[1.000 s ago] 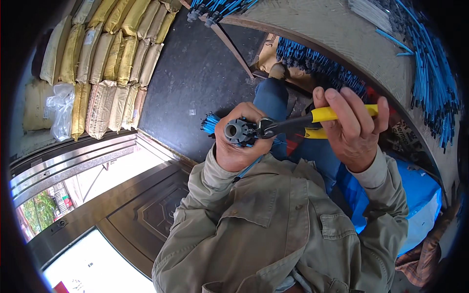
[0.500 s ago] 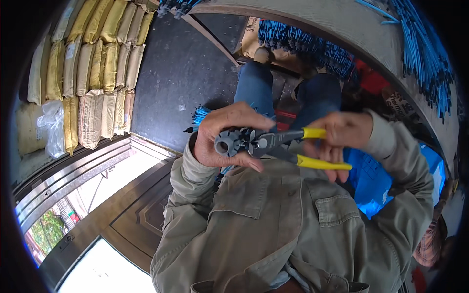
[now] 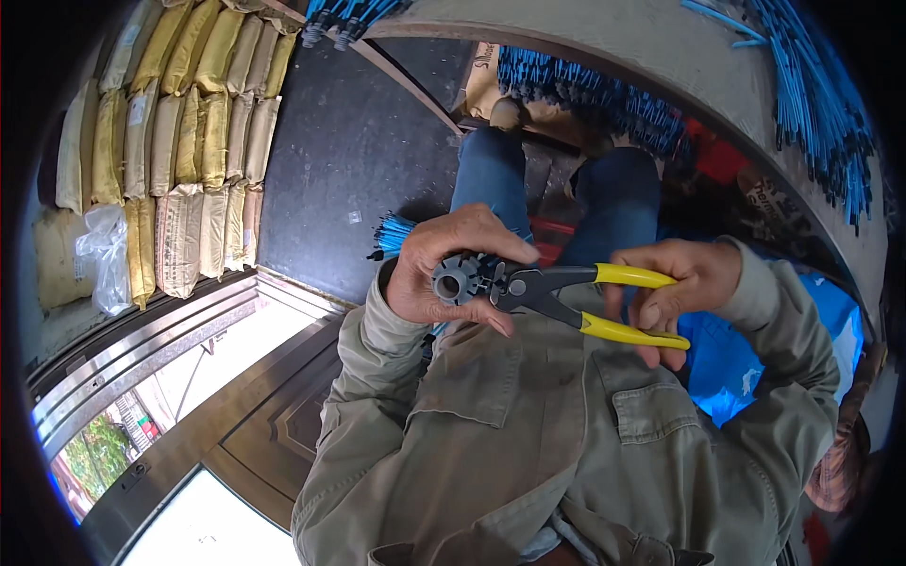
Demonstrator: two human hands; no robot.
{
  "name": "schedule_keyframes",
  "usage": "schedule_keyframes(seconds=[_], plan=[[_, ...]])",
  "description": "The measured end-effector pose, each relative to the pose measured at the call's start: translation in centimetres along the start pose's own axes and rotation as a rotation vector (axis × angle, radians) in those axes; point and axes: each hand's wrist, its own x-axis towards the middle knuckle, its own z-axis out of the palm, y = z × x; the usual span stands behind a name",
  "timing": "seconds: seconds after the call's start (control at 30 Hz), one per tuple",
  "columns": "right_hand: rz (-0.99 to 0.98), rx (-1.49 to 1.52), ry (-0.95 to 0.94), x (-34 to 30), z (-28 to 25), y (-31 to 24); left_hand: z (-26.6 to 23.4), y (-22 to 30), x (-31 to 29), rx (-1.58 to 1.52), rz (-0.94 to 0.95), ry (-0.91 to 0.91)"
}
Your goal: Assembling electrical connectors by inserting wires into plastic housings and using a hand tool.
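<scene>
A grey round plastic part [image 3: 460,279], ribbed at its rim and hollow at the centre, sits pinched in the left hand [image 3: 444,269], thumb beneath it and fingers curled over the top, held in front of the person's chest; the dark head of a pair of yellow-handled pliers [image 3: 566,294] meets the part's right side, touching it, though whether the tips bite on it cannot be told; the right hand [image 3: 675,288] is wrapped about the two yellow handles, which stand a little apart, the upper under the thumb and the lower across the fingers; both forearms wear the sleeves of an olive work jacket [image 3: 528,443], whose chest pocket lies just below the right hand; beyond the left hand a small bundle of blue rods [image 3: 392,234] lies on the dark floor [image 3: 349,151], beside the person's jeans-clad knees [image 3: 491,170]; farther out past the left hand, stacked yellow and tan sacks [image 3: 179,141] stand in rows; above the right hand, more blue rods [image 3: 812,104] are heaped along a curved pale surface; blue sheeting [image 3: 727,358] shows beneath the right wrist.
</scene>
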Motion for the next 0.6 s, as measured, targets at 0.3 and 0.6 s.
schedule_keyframes(seconds=[0.3, 0.6], plan=[[-0.596, -2.165, 1.039, -0.2, 3.5, 0.5, -0.2, -0.4, -0.5, -0.009, -0.082, 0.127], [-0.373, -1.383, 0.490, -2.3, 2.8, -1.5, -0.1, -0.8, 0.0, -0.042, -0.080, 0.105]])
